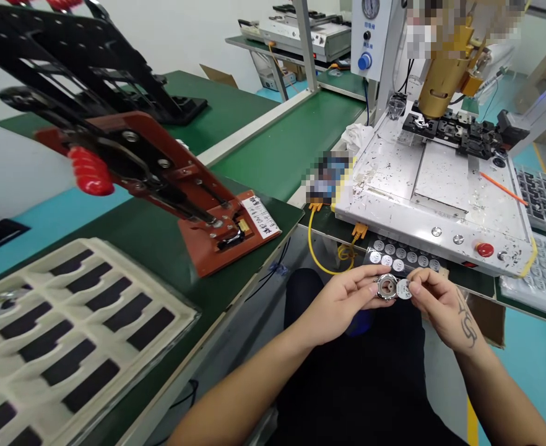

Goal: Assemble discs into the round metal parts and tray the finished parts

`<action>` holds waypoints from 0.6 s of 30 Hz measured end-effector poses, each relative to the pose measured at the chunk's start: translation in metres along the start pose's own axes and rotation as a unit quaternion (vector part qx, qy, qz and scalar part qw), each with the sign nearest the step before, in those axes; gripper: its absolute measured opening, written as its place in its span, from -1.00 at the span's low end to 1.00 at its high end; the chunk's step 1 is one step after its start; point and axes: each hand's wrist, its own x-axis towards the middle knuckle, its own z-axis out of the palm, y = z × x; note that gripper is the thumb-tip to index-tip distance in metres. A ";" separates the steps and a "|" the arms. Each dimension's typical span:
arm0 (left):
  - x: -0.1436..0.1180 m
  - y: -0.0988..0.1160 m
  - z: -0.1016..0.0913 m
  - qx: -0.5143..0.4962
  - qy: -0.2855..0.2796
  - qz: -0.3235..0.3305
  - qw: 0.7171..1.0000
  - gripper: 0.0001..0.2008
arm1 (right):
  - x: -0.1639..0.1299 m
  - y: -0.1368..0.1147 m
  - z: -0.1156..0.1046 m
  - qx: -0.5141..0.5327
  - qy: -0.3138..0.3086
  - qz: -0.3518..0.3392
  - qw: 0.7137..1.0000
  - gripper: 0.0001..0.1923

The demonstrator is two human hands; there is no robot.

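My left hand (342, 303) grips a small round metal ring part (387, 286) by its edge, over my lap. My right hand (442, 306) pinches a thin silver disc (403, 289) against the right side of that ring part. Both hands meet just below the front edge of the white machine base (440, 210). A tray of several silver discs (400, 254) lies directly behind my fingers.
A red and black toggle-clamp jig (161, 179) stands on the green bench at left. In front of it lies a cream tray (69, 334) with dark slots. A gold-coloured press head (444, 80) hangs over a black fixture. Clear trays (540, 272) sit at right.
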 end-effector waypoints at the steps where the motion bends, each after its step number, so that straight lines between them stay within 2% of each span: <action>1: 0.000 0.000 0.001 0.001 -0.001 0.002 1.000 -0.51 | 0.001 -0.003 0.002 -0.026 0.007 -0.027 0.999 -0.70; 4: -0.001 -0.001 0.002 0.009 -0.003 0.013 1.000 -0.52 | 0.002 -0.010 0.008 -0.069 0.003 -0.069 0.995 -0.75; 7: -0.001 -0.003 0.004 0.014 -0.011 0.026 1.000 -0.54 | 0.002 -0.011 0.015 -0.073 -0.016 -0.078 0.994 -0.77; 18: -0.004 -0.004 0.007 0.064 -0.012 0.051 0.997 -0.56 | 0.003 -0.008 0.022 -0.084 -0.007 -0.085 0.993 -0.78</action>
